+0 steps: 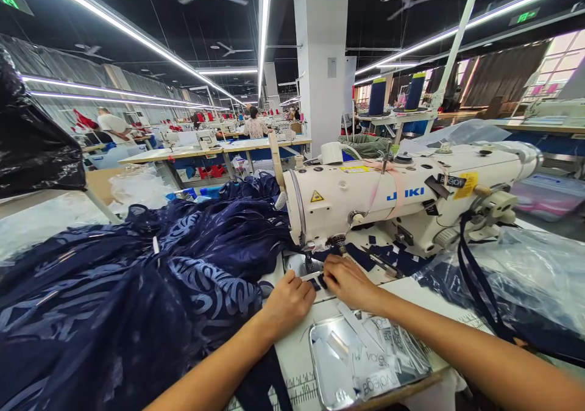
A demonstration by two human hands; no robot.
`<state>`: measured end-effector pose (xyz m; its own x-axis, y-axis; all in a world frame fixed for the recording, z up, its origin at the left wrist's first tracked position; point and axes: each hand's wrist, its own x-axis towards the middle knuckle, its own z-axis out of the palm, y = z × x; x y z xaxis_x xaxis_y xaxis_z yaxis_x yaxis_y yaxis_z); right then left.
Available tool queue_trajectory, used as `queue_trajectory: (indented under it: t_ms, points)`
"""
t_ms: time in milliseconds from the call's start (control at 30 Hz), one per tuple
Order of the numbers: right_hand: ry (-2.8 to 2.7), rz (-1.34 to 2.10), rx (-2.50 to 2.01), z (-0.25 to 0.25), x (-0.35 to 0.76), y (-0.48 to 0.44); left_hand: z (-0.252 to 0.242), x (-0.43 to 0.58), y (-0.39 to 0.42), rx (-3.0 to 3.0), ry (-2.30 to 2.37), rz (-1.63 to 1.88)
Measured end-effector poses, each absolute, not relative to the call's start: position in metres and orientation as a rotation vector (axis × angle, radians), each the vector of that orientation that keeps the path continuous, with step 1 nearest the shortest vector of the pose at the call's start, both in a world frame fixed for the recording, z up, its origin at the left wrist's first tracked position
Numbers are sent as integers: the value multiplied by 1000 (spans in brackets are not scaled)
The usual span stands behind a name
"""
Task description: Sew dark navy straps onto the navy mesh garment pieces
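Note:
A white sewing machine (347,194) stands in front of me, its presser foot (311,264) just beyond my fingers. My left hand (289,304), fingers curled, grips the left end of a small dark navy fabric piece (315,284) with a pale strip along it. On the right, the bent, pinching fingers of my right hand (346,280) hold the other end close to the needle area. Parts of the piece are hidden under my fingertips. A metal tray (315,356) of printed white labels (381,383) lies below my hands.
Navy patterned garments (183,264) heap up on the left. Tweezers or a similar tool (381,261) and navy scraps lie under the machine arm. Clear plastic bags (530,264) cover the table's right side. A black plastic bag (36,130) hangs at upper left. People sit farther back.

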<state>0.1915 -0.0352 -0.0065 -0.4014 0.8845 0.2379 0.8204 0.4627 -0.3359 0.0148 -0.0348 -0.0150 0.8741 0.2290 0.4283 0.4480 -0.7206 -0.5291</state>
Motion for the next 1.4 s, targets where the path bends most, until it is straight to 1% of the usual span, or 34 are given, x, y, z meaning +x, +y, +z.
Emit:
queue_trajectory:
  t_ms: [133,233,400,700,900,967,1067,1167,1267,1400]
  points:
    - [-2247,425,-1419,-10,189,-31,-15,13,-36,-2383,-481,-520]
    - [-2220,473,-1400,-12,190,-30,-15,15,-35,-2412,-489,-497]
    - [-2203,463,-1383,-15,189,-30,-17,17,-35,-2440,-498,-438]
    - [-2258,325,-1331,-18,188,-34,-20,20,-33,-2502,-574,-309]
    - [-2270,427,-1272,-17,195,-37,-22,23,-32,-2524,-591,-286]
    - [-2371,295,-1258,-17,194,-42,-22,24,-33,-2547,-629,-270]
    - [-2547,-53,-1296,-19,187,-51,-18,21,-35,-2570,-679,-262]
    - [-2682,-281,-1270,-19,184,-55,-8,10,-39,-2567,-683,-273]
    - [-2825,-389,-1056,-16,189,-48,-3,-1,-42,-2613,-594,-316]
    - [-2886,-427,-828,-12,203,-29,-10,2,-38,-2752,-566,-371]
